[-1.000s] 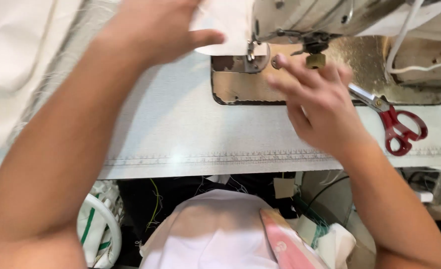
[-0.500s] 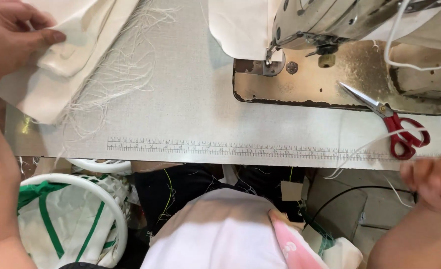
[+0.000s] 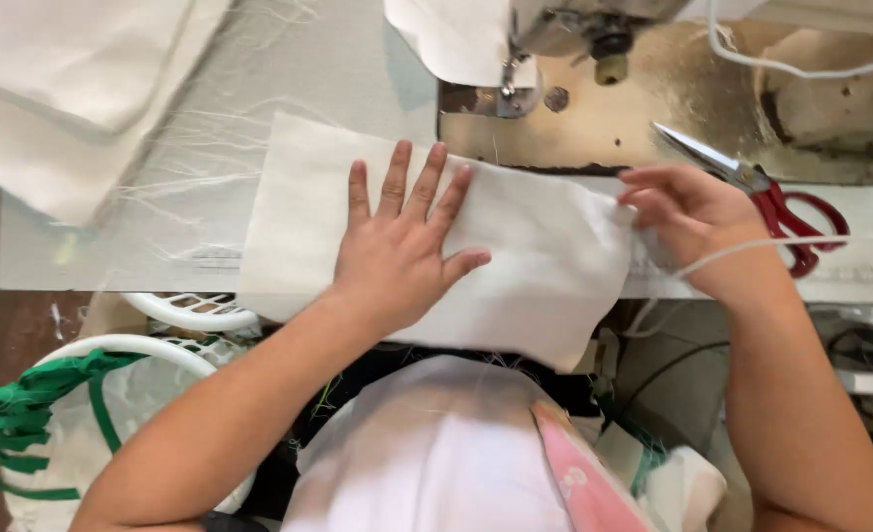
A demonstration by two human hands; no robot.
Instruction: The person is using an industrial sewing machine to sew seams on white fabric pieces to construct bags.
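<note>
Now left hand [image 3: 402, 251] flat on white cloth [image 3: 535, 266], right hand [image 3: 698, 222] at its edge.

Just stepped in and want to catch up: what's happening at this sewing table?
A person sits at a sewing machine with a white piece of cloth spread across the table's edge. The left hand lies flat on the cloth, fingers spread, pressing it down. The right hand pinches the cloth's right edge. Red-handled scissors lie just beyond that hand, beside the machine. More white cloth is stacked at the table's far left, and a white basket stands below.
</note>
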